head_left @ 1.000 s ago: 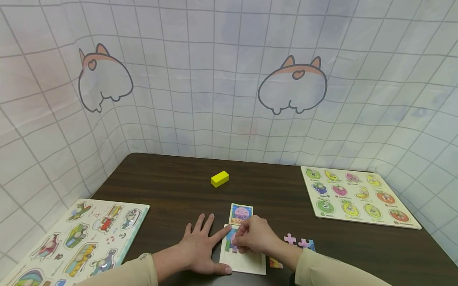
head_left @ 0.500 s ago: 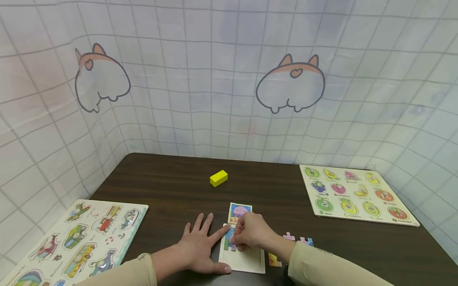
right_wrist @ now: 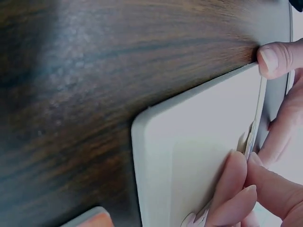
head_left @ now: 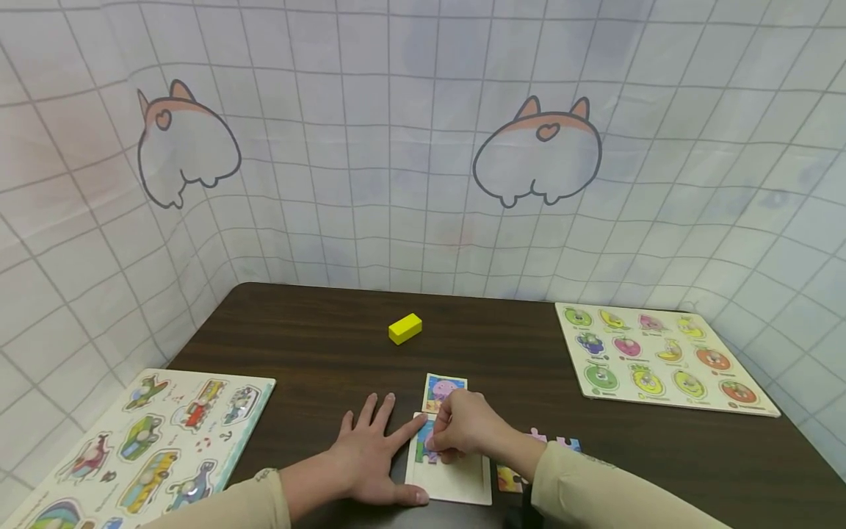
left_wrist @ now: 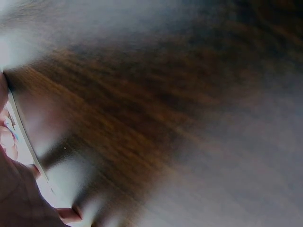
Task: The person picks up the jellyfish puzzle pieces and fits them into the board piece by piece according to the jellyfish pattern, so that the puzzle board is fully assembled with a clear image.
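A small cream puzzle tray [head_left: 456, 485] lies on the table, with jigsaw pieces [head_left: 423, 441] of a blue and pink picture in its upper left part. My left hand [head_left: 370, 459] is spread beside it, index fingertip and thumb on its left edge. Bent over the tray, my right hand [head_left: 465, 426] pinches a jigsaw piece [right_wrist: 248, 142] between thumb and fingers, low against the tray; the hand hides most of it. Just beyond the tray lies a picture card [head_left: 444, 388] with a pink sea creature, partly covered by the right hand.
More loose jigsaw pieces [head_left: 509, 479] lie right of the tray, partly under the right forearm. A yellow block [head_left: 405, 328] sits farther back. A vehicle puzzle board [head_left: 158, 441] is at the left, a fruit puzzle board [head_left: 661, 360] at the right. A patterned curtain [head_left: 423, 147] surrounds the table.
The head view has shifted slightly. My right hand keeps its pinch over the tray with only a tiny shift, and my left hand stays in place.
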Demonstrator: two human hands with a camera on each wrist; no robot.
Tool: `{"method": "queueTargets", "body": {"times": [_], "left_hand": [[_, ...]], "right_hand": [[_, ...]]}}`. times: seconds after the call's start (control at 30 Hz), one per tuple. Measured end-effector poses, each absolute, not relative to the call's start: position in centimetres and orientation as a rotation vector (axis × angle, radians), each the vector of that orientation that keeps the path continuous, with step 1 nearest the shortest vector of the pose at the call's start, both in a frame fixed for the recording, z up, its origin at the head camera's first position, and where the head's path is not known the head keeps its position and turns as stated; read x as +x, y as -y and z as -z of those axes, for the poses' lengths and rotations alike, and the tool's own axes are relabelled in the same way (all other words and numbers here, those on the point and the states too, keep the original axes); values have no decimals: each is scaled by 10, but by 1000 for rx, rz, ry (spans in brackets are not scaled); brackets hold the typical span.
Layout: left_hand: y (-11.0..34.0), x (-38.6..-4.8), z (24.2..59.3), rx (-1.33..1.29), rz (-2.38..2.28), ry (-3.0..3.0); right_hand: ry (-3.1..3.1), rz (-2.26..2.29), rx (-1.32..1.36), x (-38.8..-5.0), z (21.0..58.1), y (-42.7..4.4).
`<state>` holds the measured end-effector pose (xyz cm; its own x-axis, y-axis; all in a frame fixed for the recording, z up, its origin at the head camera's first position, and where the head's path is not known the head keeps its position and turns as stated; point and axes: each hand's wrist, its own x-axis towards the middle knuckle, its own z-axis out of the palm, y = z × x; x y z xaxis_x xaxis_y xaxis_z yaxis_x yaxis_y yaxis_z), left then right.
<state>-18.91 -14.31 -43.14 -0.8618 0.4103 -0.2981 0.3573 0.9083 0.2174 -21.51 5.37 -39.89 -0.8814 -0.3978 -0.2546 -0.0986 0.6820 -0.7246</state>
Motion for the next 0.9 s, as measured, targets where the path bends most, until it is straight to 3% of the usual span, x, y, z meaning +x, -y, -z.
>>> {"method": "queueTargets", "body": {"times": [0.9], "left_hand": [[144,-191,436,574,-241,-2734]], "right_hand": [[-2670,944,-484,-211,406,-51]]}}
